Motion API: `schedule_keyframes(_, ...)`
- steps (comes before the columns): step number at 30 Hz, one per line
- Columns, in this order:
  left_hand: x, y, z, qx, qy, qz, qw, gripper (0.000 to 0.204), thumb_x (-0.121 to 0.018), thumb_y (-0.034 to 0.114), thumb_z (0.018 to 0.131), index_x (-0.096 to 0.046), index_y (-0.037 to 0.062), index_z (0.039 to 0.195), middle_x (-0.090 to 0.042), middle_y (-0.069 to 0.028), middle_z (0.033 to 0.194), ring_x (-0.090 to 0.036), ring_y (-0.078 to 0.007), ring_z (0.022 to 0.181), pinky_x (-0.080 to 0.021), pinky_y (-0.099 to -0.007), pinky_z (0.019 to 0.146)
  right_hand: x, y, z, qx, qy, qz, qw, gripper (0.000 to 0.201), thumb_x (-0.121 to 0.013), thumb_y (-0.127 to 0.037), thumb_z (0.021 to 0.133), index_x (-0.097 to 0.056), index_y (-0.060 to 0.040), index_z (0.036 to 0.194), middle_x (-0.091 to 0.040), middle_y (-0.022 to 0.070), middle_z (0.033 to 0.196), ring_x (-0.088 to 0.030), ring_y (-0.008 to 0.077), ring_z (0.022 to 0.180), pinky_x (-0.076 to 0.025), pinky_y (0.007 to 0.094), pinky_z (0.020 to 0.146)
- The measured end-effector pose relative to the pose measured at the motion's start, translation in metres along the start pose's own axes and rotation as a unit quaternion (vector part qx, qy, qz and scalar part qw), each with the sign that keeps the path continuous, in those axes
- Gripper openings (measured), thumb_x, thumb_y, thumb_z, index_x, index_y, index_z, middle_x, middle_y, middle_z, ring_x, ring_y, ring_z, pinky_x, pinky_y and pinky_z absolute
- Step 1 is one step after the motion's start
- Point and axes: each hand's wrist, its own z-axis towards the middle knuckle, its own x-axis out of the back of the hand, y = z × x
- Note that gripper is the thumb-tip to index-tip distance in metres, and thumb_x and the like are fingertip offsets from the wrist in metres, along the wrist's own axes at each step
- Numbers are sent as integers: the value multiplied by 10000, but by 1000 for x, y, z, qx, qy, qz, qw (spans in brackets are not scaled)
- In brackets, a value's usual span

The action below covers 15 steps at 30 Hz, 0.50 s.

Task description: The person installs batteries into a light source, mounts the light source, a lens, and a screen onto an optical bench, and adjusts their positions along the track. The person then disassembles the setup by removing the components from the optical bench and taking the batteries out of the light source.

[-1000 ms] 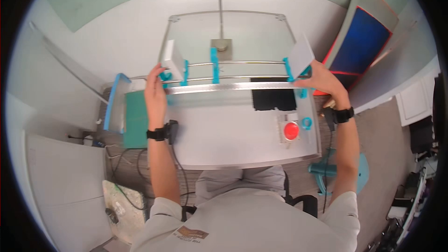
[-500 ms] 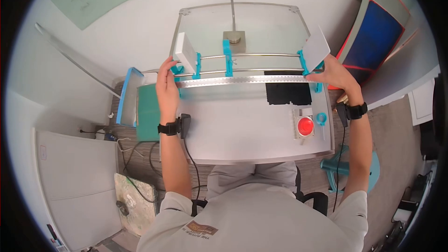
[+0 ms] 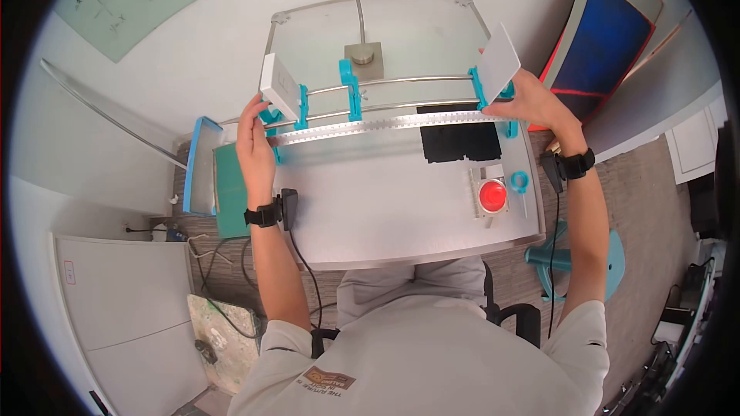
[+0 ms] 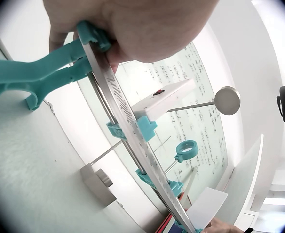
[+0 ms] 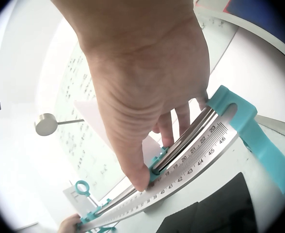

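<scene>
An optical bench with two steel rails and a long steel ruler [image 3: 385, 123] spans the table in the head view. My left hand [image 3: 255, 142] grips its left end at a teal end bracket [image 4: 91, 36], fingers beside a white box [image 3: 278, 86]. Thumb and fingers lie on opposite sides of the rails there. Between the hands, a teal lens holder [image 3: 351, 91] stands upright on the rails. At the right end my right hand [image 3: 537, 100] pinches a teal slider [image 5: 157, 165] carrying a white screen [image 3: 499, 65], thumb at the ruler's edge and fingers behind the rails.
A black cloth [image 3: 461, 139] lies partly under the ruler. Near the table's right edge are a red-topped round container [image 3: 492, 196] and a teal ring [image 3: 519, 181]. Behind the bench stands a rod on a metal base [image 3: 364, 60]. A green board [image 3: 231, 192] is at the left.
The head view has shifted, so the bench appears higher and a bit more slanted. Both hands keep their places at the bench's ends.
</scene>
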Motion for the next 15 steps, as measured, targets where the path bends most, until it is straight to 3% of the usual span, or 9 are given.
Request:
schedule_keyframes(4,0,0,0,2,-1,4,1000,329,-382,74,1074,-659,98,1250,-565,-33,1489,-601,-140,1179,-540,-241,700,-7,10,6,-28,-12,-35,999,927,-867,-204,754,-419,-42,1549,-539,211,1489,-521,349,1372,-377,401,1178)
schedule_keyframes(6,0,0,0,-1,-2,6,1000,331,-381,72,1073,-660,98,1251,-566,-34,1490,-600,-142,1190,-541,-241,701,-11,8,7,26,30,-22,999,602,-876,-322,769,-616,14,1195,-636,221,1139,-620,364,1098,-484,418,973)
schedule_keyframes(15,0,2,0,-4,-1,16,1000,337,-379,77,1074,-660,101,1258,-567,-34,1490,-599,-146,1197,-544,-244,705,-14,-15,10,56,31,-9,998,684,-870,-294,771,-571,-7,1315,-635,211,1210,-603,374,1158,-470,432,1027)
